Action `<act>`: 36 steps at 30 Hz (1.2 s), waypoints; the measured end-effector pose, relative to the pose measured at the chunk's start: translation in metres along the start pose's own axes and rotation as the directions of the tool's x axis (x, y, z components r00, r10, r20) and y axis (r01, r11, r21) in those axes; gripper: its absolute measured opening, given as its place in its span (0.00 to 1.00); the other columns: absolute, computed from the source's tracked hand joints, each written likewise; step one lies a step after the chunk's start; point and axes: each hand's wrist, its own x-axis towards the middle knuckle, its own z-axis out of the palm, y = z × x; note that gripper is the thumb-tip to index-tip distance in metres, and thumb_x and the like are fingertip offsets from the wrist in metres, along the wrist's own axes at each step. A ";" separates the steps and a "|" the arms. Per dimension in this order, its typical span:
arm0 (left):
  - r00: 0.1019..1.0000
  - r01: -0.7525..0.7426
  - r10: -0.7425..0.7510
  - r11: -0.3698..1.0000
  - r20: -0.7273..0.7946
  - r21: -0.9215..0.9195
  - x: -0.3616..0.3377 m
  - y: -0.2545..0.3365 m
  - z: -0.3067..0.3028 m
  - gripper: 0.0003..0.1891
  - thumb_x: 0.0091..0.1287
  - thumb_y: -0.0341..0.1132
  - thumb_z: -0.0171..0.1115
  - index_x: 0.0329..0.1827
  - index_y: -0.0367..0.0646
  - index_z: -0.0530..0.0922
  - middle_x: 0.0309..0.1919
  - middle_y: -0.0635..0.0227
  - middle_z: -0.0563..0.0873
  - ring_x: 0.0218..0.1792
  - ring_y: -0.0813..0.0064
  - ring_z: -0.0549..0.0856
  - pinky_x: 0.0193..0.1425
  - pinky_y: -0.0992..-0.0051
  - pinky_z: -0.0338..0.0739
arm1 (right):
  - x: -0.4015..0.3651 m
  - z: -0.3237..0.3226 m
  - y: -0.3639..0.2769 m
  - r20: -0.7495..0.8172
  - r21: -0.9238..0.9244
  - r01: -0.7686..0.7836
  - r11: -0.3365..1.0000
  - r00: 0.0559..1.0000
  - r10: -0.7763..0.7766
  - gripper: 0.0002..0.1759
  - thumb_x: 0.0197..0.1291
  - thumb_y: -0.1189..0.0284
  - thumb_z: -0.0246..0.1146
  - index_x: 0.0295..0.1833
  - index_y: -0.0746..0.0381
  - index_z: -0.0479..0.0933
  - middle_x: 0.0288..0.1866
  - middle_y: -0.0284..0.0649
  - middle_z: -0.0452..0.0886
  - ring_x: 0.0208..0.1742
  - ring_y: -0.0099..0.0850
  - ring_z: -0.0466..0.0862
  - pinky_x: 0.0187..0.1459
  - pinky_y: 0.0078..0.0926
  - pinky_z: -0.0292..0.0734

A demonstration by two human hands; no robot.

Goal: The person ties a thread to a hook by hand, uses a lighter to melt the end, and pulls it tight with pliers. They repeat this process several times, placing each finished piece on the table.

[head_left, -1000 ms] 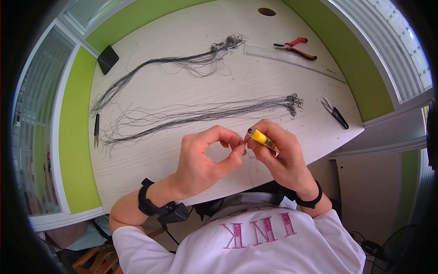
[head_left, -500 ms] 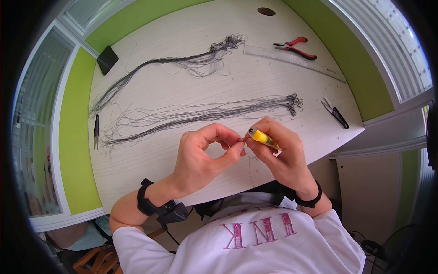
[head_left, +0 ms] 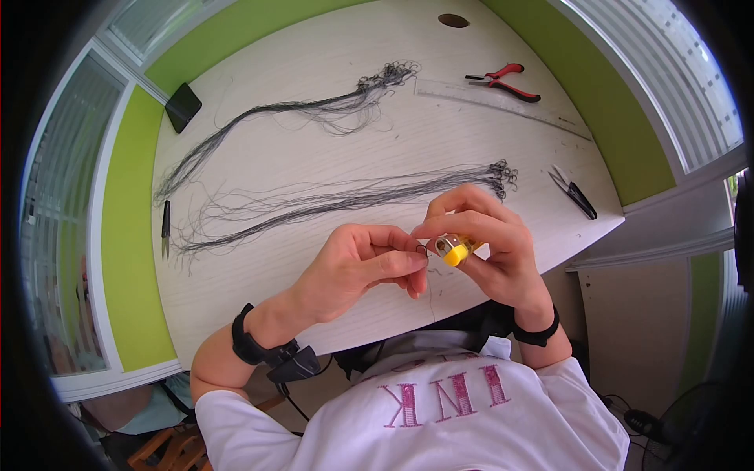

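My left hand pinches a small dark loop between thumb and forefinger. A thin line hangs from it toward the table's front edge. Close on its right, my right hand is wrapped round a yellow lighter, its metal top turned toward the loop. Whether a flame burns, I cannot make out. Just beyond both hands lies a bundle of dark thin lines, with small loops gathered at its right end.
Farther back is a second bundle of dark lines. A clear ruler and red-handled pliers lie back right. Thread snips rest at the right edge, another pair at the left. A black flat object leans against the green panel.
The lighter has turned in my right hand, so its metal top now points more toward the camera. My right fingers have lifted and straightened somewhat. My left hand has shifted slightly right and down.
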 end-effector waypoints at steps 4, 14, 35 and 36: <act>0.991 0.109 -0.102 0.991 0.088 -0.075 0.000 0.001 -0.003 0.11 0.64 0.33 0.57 0.42 0.31 0.76 0.30 0.63 0.82 0.33 0.76 0.81 0.42 0.77 0.76 | -0.001 0.001 -0.001 0.023 0.000 -0.021 1.000 1.000 0.021 0.19 0.38 0.90 0.58 0.39 0.63 0.78 0.39 0.39 0.74 0.40 0.32 0.78 0.37 0.25 0.74; 0.928 0.316 -0.285 0.943 0.242 -0.102 0.001 0.005 -0.009 0.14 0.62 0.39 0.57 0.38 0.35 0.77 0.27 0.64 0.81 0.29 0.76 0.80 0.40 0.75 0.74 | 0.001 -0.001 -0.001 0.140 -0.092 0.134 0.987 0.983 -0.121 0.17 0.39 0.88 0.61 0.38 0.62 0.76 0.39 0.38 0.74 0.35 0.32 0.78 0.33 0.24 0.73; 0.982 0.076 -0.051 0.988 -0.182 0.131 0.001 0.001 -0.002 0.10 0.63 0.35 0.58 0.39 0.37 0.78 0.32 0.67 0.82 0.34 0.80 0.80 0.38 0.80 0.72 | -0.004 0.002 -0.006 0.046 0.109 -0.431 0.896 0.902 0.429 0.05 0.47 0.80 0.61 0.31 0.67 0.73 0.29 0.33 0.74 0.31 0.18 0.73 0.32 0.16 0.66; 0.982 0.076 -0.051 0.989 -0.183 0.130 0.001 0.001 -0.003 0.10 0.63 0.35 0.58 0.39 0.37 0.78 0.32 0.67 0.82 0.34 0.80 0.80 0.38 0.80 0.72 | -0.004 0.002 -0.006 0.041 0.099 -0.438 0.893 0.899 0.436 0.05 0.47 0.80 0.62 0.31 0.67 0.73 0.29 0.32 0.74 0.31 0.18 0.73 0.32 0.15 0.66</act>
